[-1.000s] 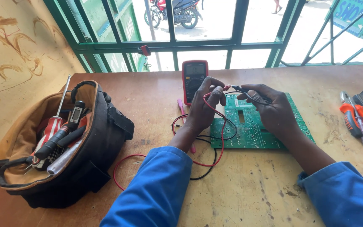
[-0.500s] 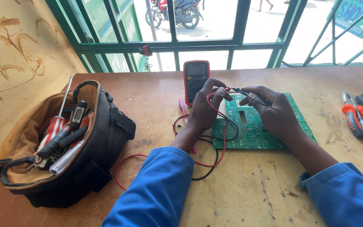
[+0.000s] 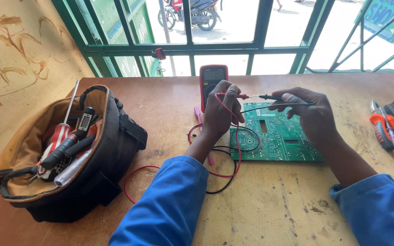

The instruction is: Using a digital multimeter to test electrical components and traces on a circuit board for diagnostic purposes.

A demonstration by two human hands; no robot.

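wooden bench (image 3: 270, 209): left hand (image 3: 220, 111) grip pinches red probe (image 3: 233, 95), right hand (image 3: 313, 114) black probe (image 3: 270, 97); circuit board (image 3: 279, 136) partly hidden.

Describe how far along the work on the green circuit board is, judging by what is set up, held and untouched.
Set up: the meter stands behind the circuit board, leads uncoiled. In hand: the left hand holds the red probe, the right hand the black probe, tips nearly meeting above the board. Left: neither tip touches the board; the pliers lie untouched.

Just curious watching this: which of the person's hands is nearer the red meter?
Left. The left hand, holding the red probe, overlaps the red meter in the picture. The right hand is off to the meter's right, over the green circuit board.
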